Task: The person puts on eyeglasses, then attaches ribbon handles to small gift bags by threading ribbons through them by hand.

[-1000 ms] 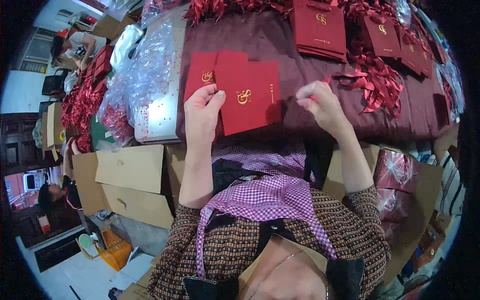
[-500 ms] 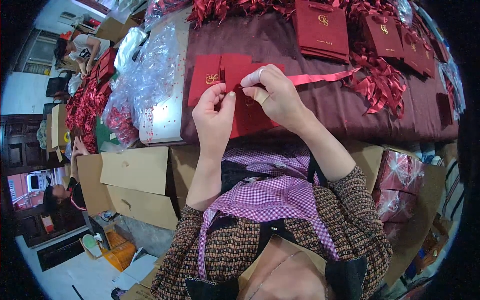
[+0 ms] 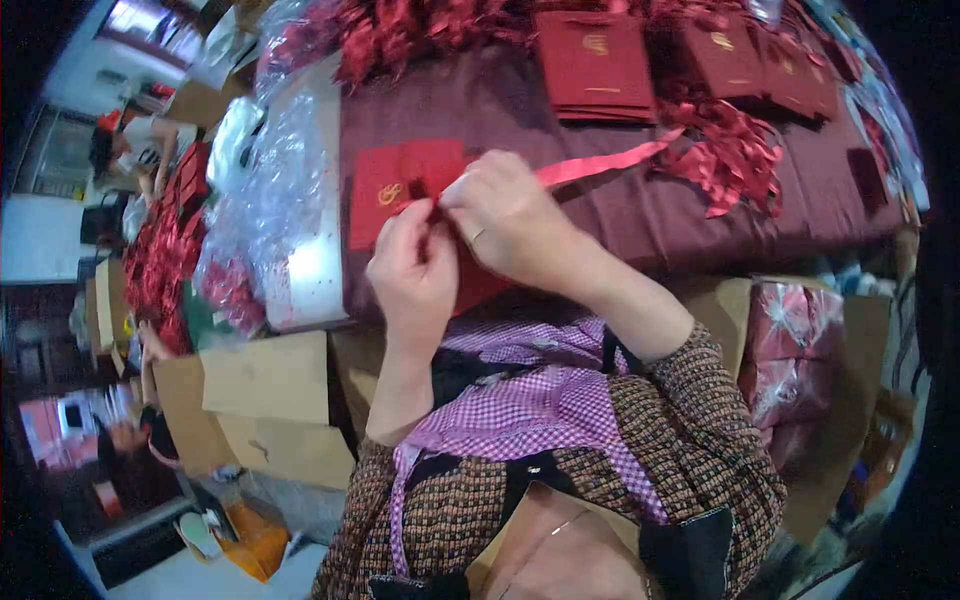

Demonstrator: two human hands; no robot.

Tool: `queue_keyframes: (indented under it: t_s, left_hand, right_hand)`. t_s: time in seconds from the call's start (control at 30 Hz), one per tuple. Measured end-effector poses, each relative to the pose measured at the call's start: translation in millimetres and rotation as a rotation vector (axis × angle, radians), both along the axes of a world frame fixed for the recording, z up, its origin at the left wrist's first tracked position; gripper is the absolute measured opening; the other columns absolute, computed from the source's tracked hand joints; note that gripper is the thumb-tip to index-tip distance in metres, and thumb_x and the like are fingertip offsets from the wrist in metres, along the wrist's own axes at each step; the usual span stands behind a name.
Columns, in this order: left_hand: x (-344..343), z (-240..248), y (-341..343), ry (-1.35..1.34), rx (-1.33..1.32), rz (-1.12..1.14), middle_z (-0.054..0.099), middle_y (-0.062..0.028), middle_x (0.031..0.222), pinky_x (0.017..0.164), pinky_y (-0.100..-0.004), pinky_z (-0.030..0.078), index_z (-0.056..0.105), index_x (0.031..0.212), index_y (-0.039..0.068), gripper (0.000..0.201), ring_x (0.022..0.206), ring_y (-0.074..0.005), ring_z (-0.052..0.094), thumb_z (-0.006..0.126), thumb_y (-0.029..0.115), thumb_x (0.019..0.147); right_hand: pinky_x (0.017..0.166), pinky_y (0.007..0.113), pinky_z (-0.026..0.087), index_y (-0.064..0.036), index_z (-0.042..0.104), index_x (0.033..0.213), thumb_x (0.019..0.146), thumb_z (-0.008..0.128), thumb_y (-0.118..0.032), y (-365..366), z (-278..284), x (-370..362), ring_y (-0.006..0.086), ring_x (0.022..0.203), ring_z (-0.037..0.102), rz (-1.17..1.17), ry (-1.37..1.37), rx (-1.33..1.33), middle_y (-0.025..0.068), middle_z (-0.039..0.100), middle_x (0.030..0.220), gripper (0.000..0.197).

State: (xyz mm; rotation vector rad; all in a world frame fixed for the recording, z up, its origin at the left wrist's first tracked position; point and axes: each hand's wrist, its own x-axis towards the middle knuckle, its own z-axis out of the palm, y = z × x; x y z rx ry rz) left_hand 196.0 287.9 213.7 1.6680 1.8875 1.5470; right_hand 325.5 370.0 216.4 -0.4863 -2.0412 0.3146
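A flat red paper bag point(image 3: 370, 215) with a gold emblem lies on the dark cloth, and more red card shows under my hands. My left hand point(image 3: 415, 275) is closed in a pinch at the bag's right part; the tiny thing between its fingertips is blurred. Against those fingertips, my right hand point(image 3: 515, 220) pinches too, a ring on one finger. A shiny red ribbon point(image 3: 605, 165) runs from behind the right hand to a loose ribbon pile point(image 3: 730, 160) on the right. Its end at my fingers is hidden.
Stacked red bags point(image 3: 595, 65) and more red bags point(image 3: 725, 60) lie at the back right. Clear plastic wrap point(image 3: 290, 170) covers the table's left end. Cardboard boxes point(image 3: 265, 375) stand at the near left; wrapped red packs point(image 3: 790, 350) fill another. Two other people are at the far left.
Both hands have shifted slightly left and down in the picture, and their fingertips have come together. The whole scene has shifted as well, with some blur.
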Motion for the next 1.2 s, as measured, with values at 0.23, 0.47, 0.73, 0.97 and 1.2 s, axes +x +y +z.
queue_keyframes:
  t_s: [0.23,0.47,0.73,0.97,1.2]
  left_hand:
    - [5.2,9.1,-8.0,0.179,0.028,-0.071,0.066,-0.0146,0.09,0.071,-0.0342,0.052,0.065,0.106,-0.005,0.021,0.08,-0.0255,0.066,0.061,-0.004,0.085]
    - [-3.8,11.5,-14.7,0.029,-0.041,-0.08,0.057,-0.005,0.083,0.065,-0.0223,0.046,0.061,0.112,-0.008,0.025,0.072,-0.0098,0.053,0.061,-0.007,0.087]
    - [-0.5,10.5,-14.3,-0.066,-0.11,-0.212,0.059,-0.0049,0.092,0.068,-0.0213,0.046,0.06,0.116,-0.009,0.026,0.078,-0.0084,0.054,0.056,-0.008,0.09]
    - [-16.6,18.3,-15.5,0.174,-0.074,-0.327,0.061,-0.0107,0.094,0.072,-0.026,0.045,0.061,0.115,-0.009,0.026,0.081,-0.0158,0.057,0.052,-0.008,0.091]
    - [-23.7,15.2,-20.5,-0.03,-0.217,-0.283,0.051,-0.0055,0.074,0.062,-0.0254,0.041,0.057,0.096,-0.007,0.015,0.068,-0.0139,0.051,0.05,-0.012,0.084]
  right_hand:
    - [0.073,0.038,0.041,-0.0047,0.053,0.08,0.079,0.055,-0.013,-6.7,12.9,9.1,0.0273,0.079,0.051,0.062,-0.098,0.053,0.0099,0.055,0.082,0.009]
    - [0.081,0.041,0.044,-0.0037,0.058,0.087,0.08,0.068,-0.008,1.9,18.0,26.7,0.031,0.088,0.057,0.263,0.032,-0.452,0.0116,0.062,0.085,0.013]
    - [0.077,0.04,0.044,-0.004,0.056,0.084,0.077,0.068,-0.004,-9.3,3.5,23.9,0.0284,0.084,0.054,0.112,0.127,-0.158,0.0085,0.058,0.082,0.014]
    - [0.069,0.038,0.046,-0.0046,0.055,0.083,0.072,0.068,0.003,-14.5,-2.4,21.5,0.0285,0.08,0.055,0.204,0.306,-0.176,0.0078,0.056,0.079,0.019]
    - [0.082,0.041,0.044,-0.009,0.062,0.099,0.075,0.071,-0.01,-18.1,15.3,37.9,0.0283,0.091,0.054,0.31,0.13,-0.243,0.0086,0.057,0.092,0.026]
